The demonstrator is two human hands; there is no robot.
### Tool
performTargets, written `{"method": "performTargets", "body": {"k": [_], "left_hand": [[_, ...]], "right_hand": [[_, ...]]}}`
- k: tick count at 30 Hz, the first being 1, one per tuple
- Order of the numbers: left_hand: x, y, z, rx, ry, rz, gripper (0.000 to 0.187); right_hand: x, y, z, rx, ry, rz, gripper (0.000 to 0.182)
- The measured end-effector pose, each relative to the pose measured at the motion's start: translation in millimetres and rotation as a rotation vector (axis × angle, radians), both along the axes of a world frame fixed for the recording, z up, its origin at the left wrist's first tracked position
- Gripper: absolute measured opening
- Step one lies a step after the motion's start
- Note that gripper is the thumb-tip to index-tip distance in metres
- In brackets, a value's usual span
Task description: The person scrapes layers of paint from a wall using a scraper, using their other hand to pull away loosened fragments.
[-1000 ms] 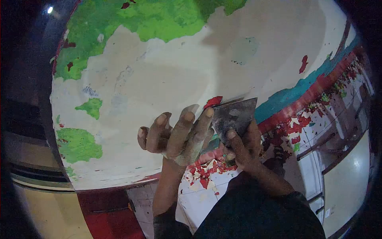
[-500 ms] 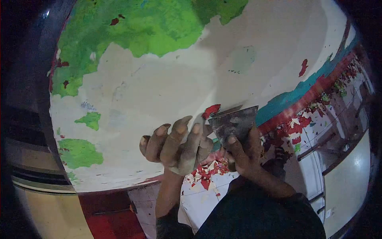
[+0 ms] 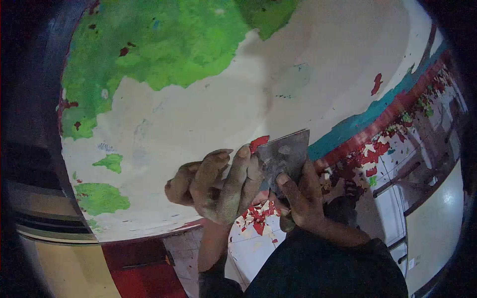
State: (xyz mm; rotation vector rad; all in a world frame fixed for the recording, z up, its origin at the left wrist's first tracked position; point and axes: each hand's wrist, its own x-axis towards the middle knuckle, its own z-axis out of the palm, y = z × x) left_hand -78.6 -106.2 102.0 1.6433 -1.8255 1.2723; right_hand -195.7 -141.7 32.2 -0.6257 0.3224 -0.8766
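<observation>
Wore near-black clothing, with a dark left sleeve and a dark right sleeve both ending on the forearms, left hand and right hand bare, and, down in murky shadow, perhaps dark footwear crossed by paler bands.

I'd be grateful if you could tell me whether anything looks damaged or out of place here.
Yes, the paint on the wall looks damaged: the green areas end in ragged edges against off-white. Red and pale flakes also litter the tiled floor below, probably paint off the wall.
</observation>
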Motion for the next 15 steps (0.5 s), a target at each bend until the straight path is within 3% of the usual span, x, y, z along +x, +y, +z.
{"method": "performTargets", "body": {"k": [9, 15], "left_hand": [[2.3, -1.3, 27.6, 0.143, -0.32, 0.005, 0.027], [-5.9, -3.7, 30.0, 0.166, -0.319, 0.024, 0.027]], "right_hand": [[-3.5, -0.2, -18.1, 0.002, 0.034, -0.036, 0.035], [-5.3, -1.1, -10.7, 0.017, 0.025, -0.017, 0.037]]}}
